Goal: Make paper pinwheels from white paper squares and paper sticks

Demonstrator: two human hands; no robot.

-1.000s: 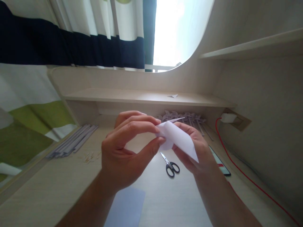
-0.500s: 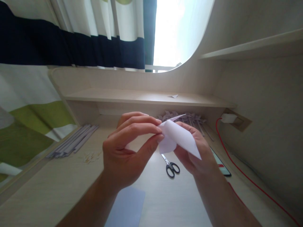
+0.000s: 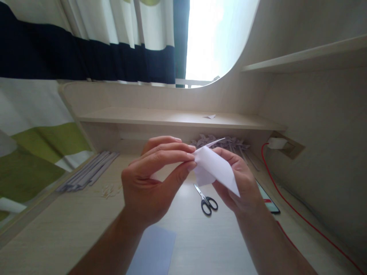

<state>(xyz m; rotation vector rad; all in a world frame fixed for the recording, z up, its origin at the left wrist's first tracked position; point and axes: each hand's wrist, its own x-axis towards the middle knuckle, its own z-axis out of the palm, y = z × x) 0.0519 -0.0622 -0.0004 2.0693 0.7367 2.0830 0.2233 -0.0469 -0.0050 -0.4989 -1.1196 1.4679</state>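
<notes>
A folded white paper piece (image 3: 216, 166), its flaps bent like a pinwheel's, is held up above the desk between both hands. My left hand (image 3: 156, 177) pinches its left corner between thumb and fingertips. On the other side, my right hand (image 3: 242, 175) grips the paper from behind; its fingertips are partly hidden by the flaps. Below the paper, scissors (image 3: 207, 201) with black handles lie on the desk, blades partly open. A flat white sheet of paper (image 3: 156, 250) lies near the front, partly behind my left forearm.
Rolled paper sticks (image 3: 88, 172) lie at the left, with small pale pieces (image 3: 110, 190) nearby. Several paper pinwheels (image 3: 229, 142) are heaped at the back. A phone (image 3: 268, 198) and a red cable (image 3: 289, 206) are at the right. A paper scrap (image 3: 210, 116) rests on the shelf (image 3: 160, 116).
The front flap of the paper now looks flatter and more sharply creased, its lower tip shifted slightly left. My left hand has moved slightly left. Both hands keep their hold.
</notes>
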